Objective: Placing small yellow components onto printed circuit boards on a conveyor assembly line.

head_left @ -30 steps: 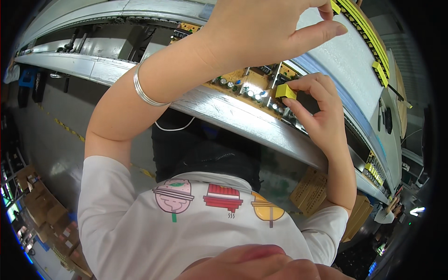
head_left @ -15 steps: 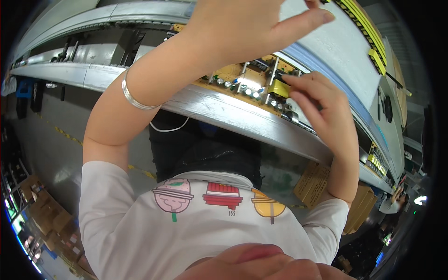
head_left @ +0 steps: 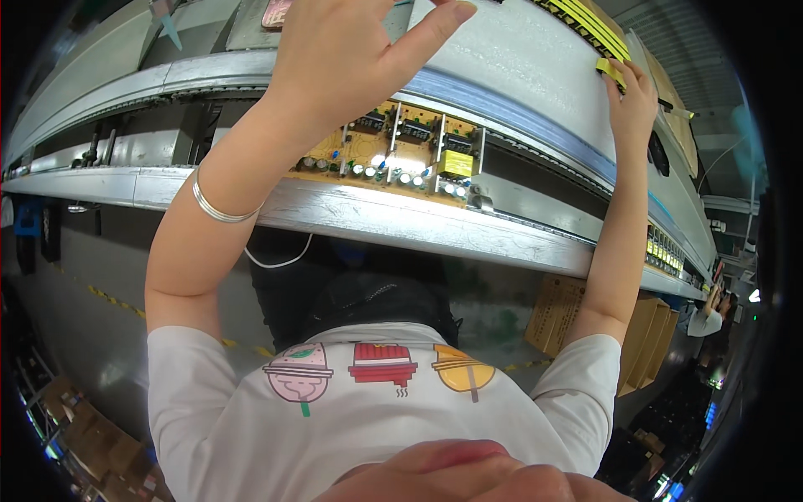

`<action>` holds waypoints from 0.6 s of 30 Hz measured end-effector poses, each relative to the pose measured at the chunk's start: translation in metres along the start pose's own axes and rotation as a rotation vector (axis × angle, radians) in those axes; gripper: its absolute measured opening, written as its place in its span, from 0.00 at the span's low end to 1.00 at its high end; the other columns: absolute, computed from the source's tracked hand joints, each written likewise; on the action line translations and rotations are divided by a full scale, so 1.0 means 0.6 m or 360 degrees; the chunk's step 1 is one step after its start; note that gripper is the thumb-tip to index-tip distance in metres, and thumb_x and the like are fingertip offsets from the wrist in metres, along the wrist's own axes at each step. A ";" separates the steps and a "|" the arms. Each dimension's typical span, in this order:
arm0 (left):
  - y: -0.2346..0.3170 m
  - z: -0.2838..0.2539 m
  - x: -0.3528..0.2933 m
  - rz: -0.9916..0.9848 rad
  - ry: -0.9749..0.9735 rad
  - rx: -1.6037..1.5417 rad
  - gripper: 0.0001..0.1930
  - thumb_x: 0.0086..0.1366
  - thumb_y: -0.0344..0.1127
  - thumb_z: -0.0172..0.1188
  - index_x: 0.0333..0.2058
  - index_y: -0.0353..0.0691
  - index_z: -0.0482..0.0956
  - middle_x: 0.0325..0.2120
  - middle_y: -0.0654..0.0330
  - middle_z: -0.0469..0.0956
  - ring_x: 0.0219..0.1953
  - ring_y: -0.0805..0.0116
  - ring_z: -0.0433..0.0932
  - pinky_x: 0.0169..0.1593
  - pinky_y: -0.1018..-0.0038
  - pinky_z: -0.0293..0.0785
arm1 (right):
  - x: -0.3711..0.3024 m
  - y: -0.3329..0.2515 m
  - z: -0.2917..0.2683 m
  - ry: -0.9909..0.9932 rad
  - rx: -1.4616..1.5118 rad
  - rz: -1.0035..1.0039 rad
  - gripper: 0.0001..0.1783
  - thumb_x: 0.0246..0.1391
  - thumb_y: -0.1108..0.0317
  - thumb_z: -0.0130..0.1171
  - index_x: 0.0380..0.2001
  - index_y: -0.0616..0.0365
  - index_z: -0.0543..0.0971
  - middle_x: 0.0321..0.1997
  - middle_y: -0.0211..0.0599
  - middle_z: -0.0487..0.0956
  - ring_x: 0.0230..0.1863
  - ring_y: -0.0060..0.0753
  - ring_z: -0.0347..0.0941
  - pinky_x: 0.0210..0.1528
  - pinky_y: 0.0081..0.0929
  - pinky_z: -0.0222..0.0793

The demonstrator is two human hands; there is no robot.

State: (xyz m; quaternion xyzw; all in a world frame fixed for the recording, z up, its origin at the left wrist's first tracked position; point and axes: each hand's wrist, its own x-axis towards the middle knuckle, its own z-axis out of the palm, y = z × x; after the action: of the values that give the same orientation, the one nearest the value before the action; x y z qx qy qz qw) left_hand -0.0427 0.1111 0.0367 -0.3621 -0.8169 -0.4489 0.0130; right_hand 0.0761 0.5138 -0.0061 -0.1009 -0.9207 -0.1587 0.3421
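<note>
My right hand (head_left: 633,99) reaches up at the far right, its thumb and fingers closed around a yellow block-shaped transformer (head_left: 611,72). That part sits at the near end of a long row of yellow transformers (head_left: 577,23). My left hand (head_left: 339,63) is raised over the far side of the rail, thumb stretched out, its other fingers mostly cut off by the upper edge. Below it lies a tan circuit board (head_left: 368,153) with black parts, metal heat sinks, capacitors and one yellow transformer (head_left: 456,163) near its right end. My left forearm covers the board's left end.
The board rests between two metal conveyor rails (head_left: 360,213). Beyond them is a white work surface (head_left: 502,58). More boards with yellow parts (head_left: 665,251) stand farther along at the right. Cardboard boxes (head_left: 556,314) are below the line, and another person (head_left: 709,314) is far right.
My right hand has left the yellow transformer on the board and moved up and away to the transformer row, gripping its end piece. The view has shifted; my left hand stays raised.
</note>
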 end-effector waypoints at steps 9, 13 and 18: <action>0.017 0.003 0.007 0.0050 -0.0256 -0.0435 0.12 0.67 0.40 0.59 0.30 0.37 0.79 0.45 0.50 0.74 0.51 0.54 0.72 0.57 0.63 0.66 | 0.008 -0.193 -0.136 -0.0029 0.1035 0.0196 0.15 0.55 0.65 0.68 0.46 0.53 0.83 0.41 0.27 0.82 0.39 0.23 0.71 0.42 0.21 0.65; -0.012 0.001 -0.005 0.0306 -0.0070 -0.0430 0.12 0.68 0.40 0.59 0.30 0.37 0.78 0.45 0.50 0.74 0.52 0.54 0.71 0.57 0.62 0.65 | -0.022 -0.309 -0.179 -0.0514 0.1579 -0.0134 0.15 0.50 0.72 0.67 0.43 0.58 0.81 0.41 0.31 0.80 0.40 0.28 0.69 0.44 0.23 0.63; -0.007 0.003 0.001 0.0338 -0.0128 -0.0449 0.12 0.68 0.40 0.59 0.30 0.37 0.78 0.45 0.50 0.73 0.52 0.53 0.70 0.58 0.62 0.64 | -0.049 -0.346 -0.183 -0.0888 0.1662 -0.0112 0.14 0.50 0.75 0.66 0.42 0.62 0.82 0.41 0.34 0.77 0.42 0.31 0.69 0.45 0.24 0.64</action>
State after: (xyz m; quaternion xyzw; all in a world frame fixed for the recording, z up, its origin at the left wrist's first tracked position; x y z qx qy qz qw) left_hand -0.0449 0.1115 0.0327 -0.4621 -0.7029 -0.5403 -0.0232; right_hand 0.1026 0.2789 0.0071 0.0734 -0.9349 0.3364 0.0859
